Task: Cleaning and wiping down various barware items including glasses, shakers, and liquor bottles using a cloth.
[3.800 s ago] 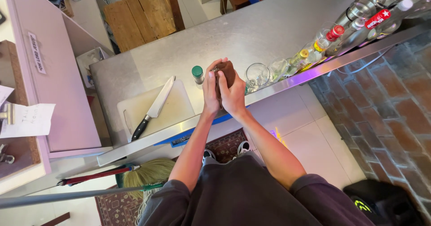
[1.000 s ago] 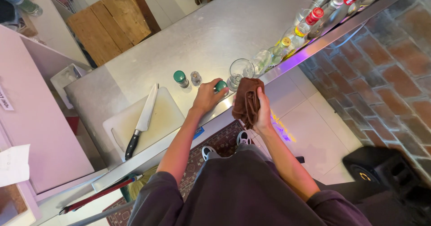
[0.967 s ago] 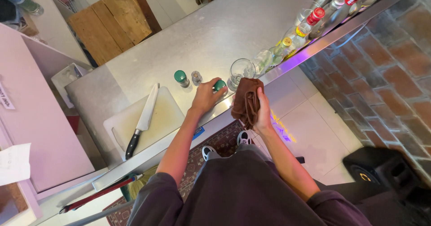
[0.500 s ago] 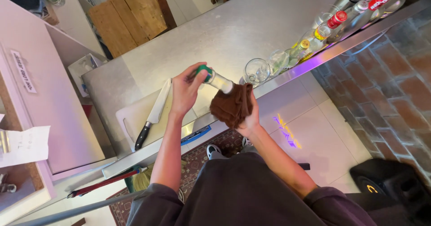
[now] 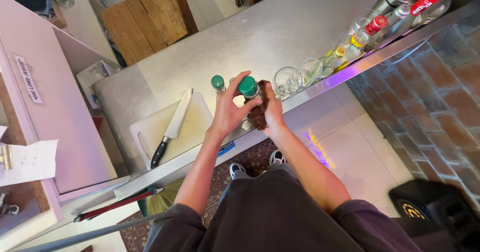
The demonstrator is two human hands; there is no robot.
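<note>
**Green-capped jar held over desk edge, cloth against it**

Steel desk runs across the view, brick wall below its right end. White cutting board lies at the desk's near edge, a black-handled knife on it. Row of bottles and upturned glasses lines the right edge. Left hand, grip clamped on the green-capped jar, holds it above the desk's near edge. Right hand, grip closed on a brown cloth, presses the cloth against the jar's side. A second green-capped jar stands on the desk just beside, left of the held one.
</note>
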